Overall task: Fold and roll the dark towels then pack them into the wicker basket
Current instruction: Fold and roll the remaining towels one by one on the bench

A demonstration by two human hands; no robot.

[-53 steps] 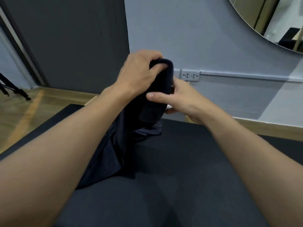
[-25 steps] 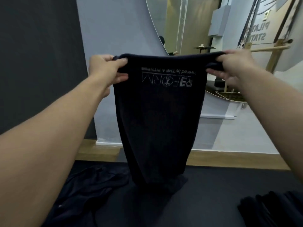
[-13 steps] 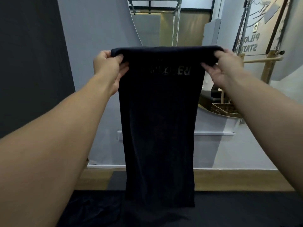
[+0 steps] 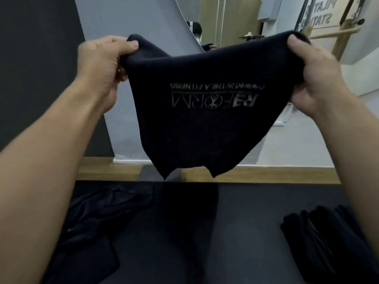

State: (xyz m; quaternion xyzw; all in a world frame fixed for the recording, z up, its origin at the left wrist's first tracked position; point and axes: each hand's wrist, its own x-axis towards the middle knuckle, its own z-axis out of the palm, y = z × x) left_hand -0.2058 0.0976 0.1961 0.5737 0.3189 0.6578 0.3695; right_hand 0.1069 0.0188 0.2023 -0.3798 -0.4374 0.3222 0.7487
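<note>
Left hand (image 4: 102,66): closed, with the fingers curled and the thumb on top, pinching the towel's (image 4: 205,128) upper left corner.
Right hand (image 4: 320,76): closed the same way, thumb on top, gripping the upper right corner.
Arms: both are stretched forward and raised, with the hands well apart and about level.
Towel: dark, held in the air and spread between the hands. Its top edge sags in the middle, and the pale printed logo reads upside down. The lower tips hang above the mat's (image 4: 242,232) far edge, clear of it.
Loose towel (image 4: 96,220): crumpled at the mat's left side, beside the left forearm.
Pile (image 4: 328,242): dark towels near the mat's right edge.
Mirror (image 4: 235,19): on the grey wall behind the towel.
</note>
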